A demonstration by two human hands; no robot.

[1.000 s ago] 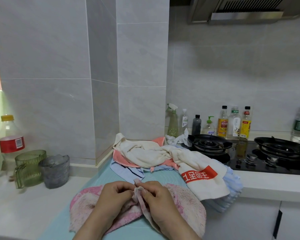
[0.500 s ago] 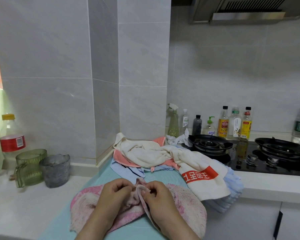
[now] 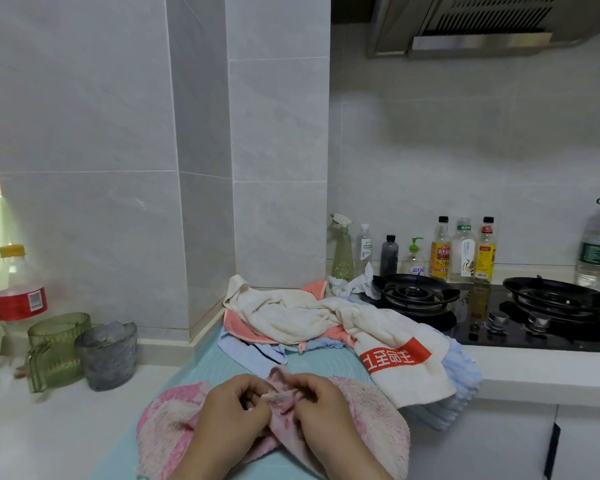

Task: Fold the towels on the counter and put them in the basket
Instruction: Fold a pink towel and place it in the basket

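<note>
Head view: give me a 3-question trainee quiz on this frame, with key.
1. True or false: the left hand and the right hand both pinch the pink towel.
2. What lies on top of the towel pile behind the hands? A) white towel with a red band B) a black bottle C) a plate
3. Fill in: right beside the green cup stands a ___ cup.
Key: 1 true; 2 A; 3 grey, the grey cup.
</note>
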